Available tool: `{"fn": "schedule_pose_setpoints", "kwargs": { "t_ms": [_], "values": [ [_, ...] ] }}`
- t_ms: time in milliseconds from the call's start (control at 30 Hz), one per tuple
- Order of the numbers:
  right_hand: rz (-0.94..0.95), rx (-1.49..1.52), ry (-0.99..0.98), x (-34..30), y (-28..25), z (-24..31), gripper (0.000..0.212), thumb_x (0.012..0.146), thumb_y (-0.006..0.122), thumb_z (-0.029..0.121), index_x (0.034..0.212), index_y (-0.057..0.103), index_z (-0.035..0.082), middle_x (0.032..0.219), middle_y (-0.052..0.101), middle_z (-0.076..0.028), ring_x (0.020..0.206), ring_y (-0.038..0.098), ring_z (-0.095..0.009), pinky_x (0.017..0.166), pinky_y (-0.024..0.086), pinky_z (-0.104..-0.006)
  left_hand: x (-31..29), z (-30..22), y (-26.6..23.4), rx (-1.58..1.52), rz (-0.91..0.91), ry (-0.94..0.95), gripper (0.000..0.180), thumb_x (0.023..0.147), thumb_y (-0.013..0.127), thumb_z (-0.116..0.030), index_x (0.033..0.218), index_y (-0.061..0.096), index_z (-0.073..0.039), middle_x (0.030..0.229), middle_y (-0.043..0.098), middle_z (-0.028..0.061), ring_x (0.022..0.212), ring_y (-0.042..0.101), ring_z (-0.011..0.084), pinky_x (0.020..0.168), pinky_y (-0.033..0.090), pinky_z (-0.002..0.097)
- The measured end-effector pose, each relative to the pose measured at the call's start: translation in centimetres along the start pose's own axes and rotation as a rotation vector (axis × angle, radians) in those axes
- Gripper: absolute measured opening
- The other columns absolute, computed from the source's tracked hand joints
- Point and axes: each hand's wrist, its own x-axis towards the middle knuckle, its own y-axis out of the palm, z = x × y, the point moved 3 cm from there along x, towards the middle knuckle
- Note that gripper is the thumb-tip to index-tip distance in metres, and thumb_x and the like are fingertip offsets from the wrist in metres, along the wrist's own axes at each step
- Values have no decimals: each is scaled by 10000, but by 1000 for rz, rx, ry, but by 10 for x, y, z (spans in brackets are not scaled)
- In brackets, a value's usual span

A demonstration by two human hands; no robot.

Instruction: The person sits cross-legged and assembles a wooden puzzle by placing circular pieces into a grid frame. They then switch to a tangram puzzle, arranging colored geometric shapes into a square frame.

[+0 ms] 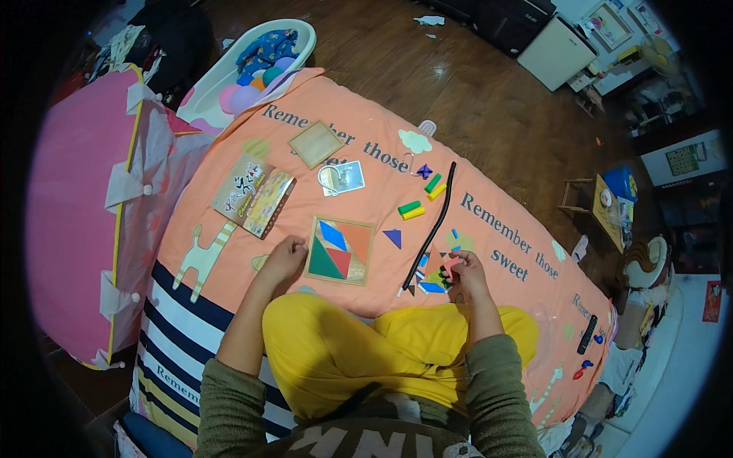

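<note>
Right of centre, my right hand [469,272] pinches a pink piece [451,266]; haste could scatter the loose pieces [434,288]; my left hand [286,258] nears the wooden tray [370,253], grip unclear.

The tray [370,254] lies right of the box [252,195], apparently on a bed [366,114].

Your wide head camera looks down from above and behind your left hand [284,258] and right hand [468,273], with floor [382,65] beyond.
</note>
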Motion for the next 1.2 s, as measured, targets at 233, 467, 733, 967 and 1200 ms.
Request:
{"fn": "schedule_pose_setpoints", "kwargs": {
  "t_ms": [233, 467, 733, 967, 1200],
  "values": [
    [-121, -480, -409, 21, -18, -21, 123, 876, 520, 72, 993, 522, 35, 741, 638, -112, 721, 671, -266, 604, 502, -374, 63, -58, -17, -407, -39, 52, 157, 935, 540, -146, 913, 572, 7, 850, 609, 91, 770, 578, 156, 687, 484, 283],
    [-166, -1173, -252, -28, 38, 18, 406, 807, 699, 373, 1009, 496, 85, 857, 682, -128, 805, 675, -328, 692, 509, -414, 131, -80, -26, -529, -79, -173, 186, 942, 558, -228, 947, 589, -44, 849, 618, 47, 753, 595, 147, 685, 508, 282],
    [-100, -1062, -126, -17, 29, 9, 380, 791, 744, 303, 973, 514, 62, 834, 654, -133, 770, 653, -312, 694, 495, -388, 193, -91, -23, -805, -496, -189, 222, 970, 512, -234, 946, 616, -39, 753, 614, 52, 579, 541, 138, 539, 464, 292],
    [-133, -304, -270, 0, -17, -14, 100, 868, 669, 89, 871, 586, 32, 723, 563, 12, 655, 517, -92, 631, 438, -241, 142, -139, -20, -700, -467, 98, 173, 985, 460, -163, 950, 545, -16, 693, 600, 50, 526, 540, 115, 519, 493, 247],
    [132, 165, -194, -68, -8, 61, 74, 913, 657, 106, 900, 612, 49, 731, 559, 35, 653, 513, -64, 611, 432, -208, 0, -180, 80, -286, 316, 177, 333, 964, 520, -152, 1251, 471, 8, 884, 627, 46, 648, 593, 112, 575, 499, 238]
  ]
}}
